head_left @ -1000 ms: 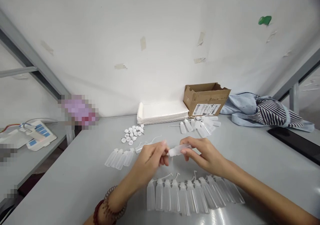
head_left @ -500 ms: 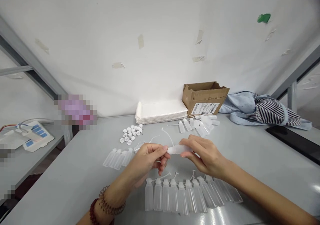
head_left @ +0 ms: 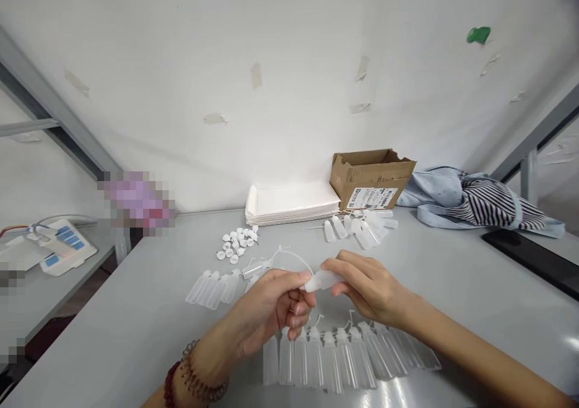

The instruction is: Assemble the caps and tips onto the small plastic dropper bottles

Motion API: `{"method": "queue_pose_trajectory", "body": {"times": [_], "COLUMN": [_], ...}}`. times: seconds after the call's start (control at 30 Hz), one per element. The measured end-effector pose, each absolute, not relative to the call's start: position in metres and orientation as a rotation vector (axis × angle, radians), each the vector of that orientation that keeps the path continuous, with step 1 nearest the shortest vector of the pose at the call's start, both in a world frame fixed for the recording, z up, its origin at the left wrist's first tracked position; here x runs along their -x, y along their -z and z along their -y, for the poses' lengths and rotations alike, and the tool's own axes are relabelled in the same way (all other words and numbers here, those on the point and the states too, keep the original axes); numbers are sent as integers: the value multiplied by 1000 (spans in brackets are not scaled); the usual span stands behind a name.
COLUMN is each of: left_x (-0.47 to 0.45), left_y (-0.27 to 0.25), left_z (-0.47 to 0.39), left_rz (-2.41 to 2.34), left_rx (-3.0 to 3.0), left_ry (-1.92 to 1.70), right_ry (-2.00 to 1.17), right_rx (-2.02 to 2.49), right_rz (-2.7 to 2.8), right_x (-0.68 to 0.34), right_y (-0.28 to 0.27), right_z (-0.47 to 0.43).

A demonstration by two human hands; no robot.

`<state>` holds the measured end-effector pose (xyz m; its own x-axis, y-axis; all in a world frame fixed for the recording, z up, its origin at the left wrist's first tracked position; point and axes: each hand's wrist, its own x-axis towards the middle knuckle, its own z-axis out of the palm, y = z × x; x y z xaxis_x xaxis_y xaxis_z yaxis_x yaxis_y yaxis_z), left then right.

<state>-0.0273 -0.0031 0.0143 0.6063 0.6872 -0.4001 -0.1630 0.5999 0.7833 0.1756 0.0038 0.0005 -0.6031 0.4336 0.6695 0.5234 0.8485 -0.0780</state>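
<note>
Between my hands is a small translucent plastic squeeze bottle (head_left: 329, 279), lying nearly sideways with its neck to the left. My right hand (head_left: 373, 286) is closed around its body. My left hand (head_left: 275, 308) pinches the white cap (head_left: 311, 285) at the neck end, its other fingers curled below. A thin plastic strap (head_left: 296, 256) arcs up and leftward from the neck. Below my hands lies a row of several similar bottles (head_left: 330, 363), some partly hidden by my left hand. More bottles (head_left: 212, 288) lie left of it, and loose white caps (head_left: 237, 243) are heaped beyond.
A stack of white padded envelopes (head_left: 292, 206) sits against the wall beside an open cardboard box (head_left: 373, 178). Several bottles (head_left: 364, 232) lie before the box. At the right are a blue and striped cloth (head_left: 484, 200) and a black phone-like object (head_left: 534, 263).
My left hand has shifted slightly right and down. The bottle's neck end has dipped, and its strap now arcs leftward. My right hand moved a little downward, still holding the bottle.
</note>
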Motion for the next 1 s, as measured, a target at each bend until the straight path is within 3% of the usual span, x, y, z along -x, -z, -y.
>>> {"method": "queue_pose_trajectory", "body": {"times": [0.13, 0.33, 0.47, 0.73, 0.87, 1.0], "left_x": [27, 28, 27, 23, 19, 32], "left_y": [-18, -9, 6, 19, 20, 7], "left_z": [4, 6, 5, 9, 5, -10], "left_rz": [-864, -1082, -969, -810, -771, -1058], "left_rx": [-1081, -2032, -2642, -3171, -3150, -2747], "left_ry": [-659, -868, -1014, -1081, -1112, -1386], "right_ry": [-33, -638, -959, -1716, -1798, -1551], "right_rx": [743, 940, 1110, 1218, 1234, 1239], "right_rz": [2329, 2266, 2172, 1816, 1753, 1581], "right_x": [-176, -176, -177, -185, -188, -202], "right_y": [1, -8, -13, -10, -12, -11], "right_z": [-6, -7, -9, -19, -23, -38]}}
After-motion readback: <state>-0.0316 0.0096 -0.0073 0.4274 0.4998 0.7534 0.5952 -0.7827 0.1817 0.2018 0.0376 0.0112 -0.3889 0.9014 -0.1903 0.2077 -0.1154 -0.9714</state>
